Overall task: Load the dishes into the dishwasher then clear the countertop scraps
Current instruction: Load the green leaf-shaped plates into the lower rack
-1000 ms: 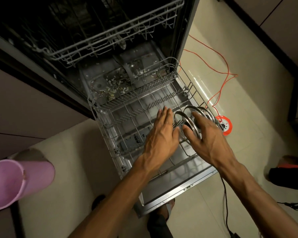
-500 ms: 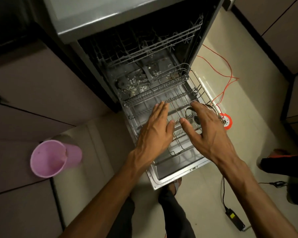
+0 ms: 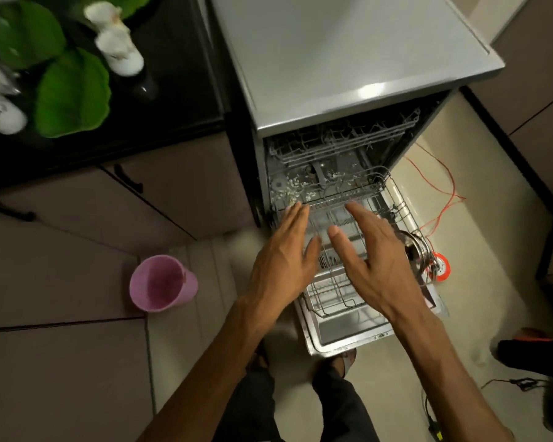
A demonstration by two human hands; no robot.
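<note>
1. Below, both hands hover flat and empty over the dishwasher's pulled-out lower rack (image 3: 339, 291), fingers straight and spread wide, pointing away from the person toward the machine.
2. Left hand (image 3: 284, 260) and right hand (image 3: 377, 263) lie side by side, thumbs nearly meeting, a narrow gap between them.
3. Steel plates (image 3: 415, 247) stand on edge in the rack just right of the right hand, near the rack's right edge, their faces turned across the rack.
4. The rack's long axis runs from the person toward the open dishwasher (image 3: 348, 74); it rests on the lowered door (image 3: 348, 333), whose front edge lies beneath the wrists.
5. Bare wire rows show under and ahead of the hands, giving open room in the rack.
6. Well left of the left hand, a pink bin (image 3: 160, 283) stands on the floor.
7. Far ahead-left, green plates (image 3: 71, 94) sit on a dark desk (image 3: 173, 100).
8. Right of the right hand, an orange cable (image 3: 444, 199) trails across the floor.
</note>
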